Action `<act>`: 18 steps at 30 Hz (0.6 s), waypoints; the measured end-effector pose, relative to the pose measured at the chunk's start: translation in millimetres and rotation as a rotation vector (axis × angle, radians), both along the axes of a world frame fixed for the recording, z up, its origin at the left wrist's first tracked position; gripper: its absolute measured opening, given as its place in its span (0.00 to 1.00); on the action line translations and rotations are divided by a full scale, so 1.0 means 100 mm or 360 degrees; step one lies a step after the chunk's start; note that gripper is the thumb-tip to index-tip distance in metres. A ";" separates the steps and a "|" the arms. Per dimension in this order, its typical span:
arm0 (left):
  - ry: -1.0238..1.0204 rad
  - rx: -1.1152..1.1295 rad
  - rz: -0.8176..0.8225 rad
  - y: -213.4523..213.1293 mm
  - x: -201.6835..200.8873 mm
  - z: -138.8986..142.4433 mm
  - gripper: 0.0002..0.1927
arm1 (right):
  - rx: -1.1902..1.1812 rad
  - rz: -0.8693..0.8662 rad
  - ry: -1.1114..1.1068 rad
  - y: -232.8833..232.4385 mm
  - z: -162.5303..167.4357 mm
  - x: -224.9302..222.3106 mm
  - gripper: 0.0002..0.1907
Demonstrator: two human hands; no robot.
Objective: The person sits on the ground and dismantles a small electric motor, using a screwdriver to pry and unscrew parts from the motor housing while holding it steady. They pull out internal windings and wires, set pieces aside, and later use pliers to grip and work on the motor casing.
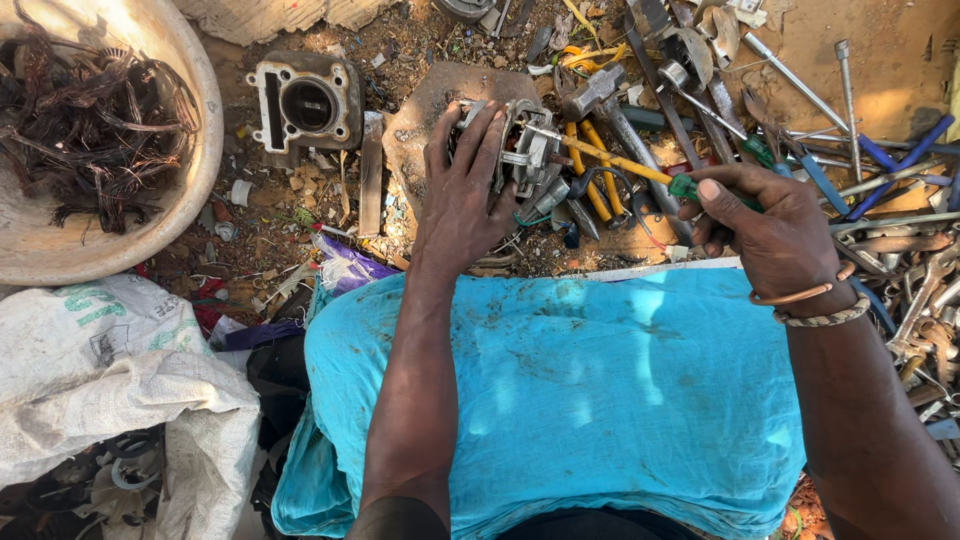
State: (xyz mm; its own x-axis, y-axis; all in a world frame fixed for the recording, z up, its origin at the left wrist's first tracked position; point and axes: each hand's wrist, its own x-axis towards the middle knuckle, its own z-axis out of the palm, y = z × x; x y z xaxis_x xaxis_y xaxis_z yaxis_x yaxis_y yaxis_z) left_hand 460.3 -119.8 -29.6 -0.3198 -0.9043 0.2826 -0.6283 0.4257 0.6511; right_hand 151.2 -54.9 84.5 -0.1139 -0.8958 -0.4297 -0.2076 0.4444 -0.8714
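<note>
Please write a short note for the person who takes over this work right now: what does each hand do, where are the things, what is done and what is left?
Left hand: grip pressed over the small motor, holding it on the flat metal plate.
Right hand: grip closed on the green handle of the screwdriver; its yellow shaft reaches into the motor body.
Nearby: hammer and yellow-handled pliers just behind the motor, more tools at the right, basin of copper wire at the left.
Done: some wire lies in the basin.
Left: the motor is still in one piece, probably more prying needed.
</note>
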 end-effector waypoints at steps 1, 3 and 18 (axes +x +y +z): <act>-0.0011 -0.0028 0.0006 0.00 0.00 0.00 0.42 | 0.0001 0.0006 0.0005 0.00 0.01 0.00 0.17; -0.0011 -0.0037 0.0001 0.01 0.01 0.00 0.42 | -0.0007 0.0005 -0.0038 -0.01 0.02 0.00 0.17; 0.0060 0.0069 0.0018 -0.01 -0.02 -0.03 0.58 | 0.0139 0.0092 0.0158 -0.11 0.13 -0.02 0.16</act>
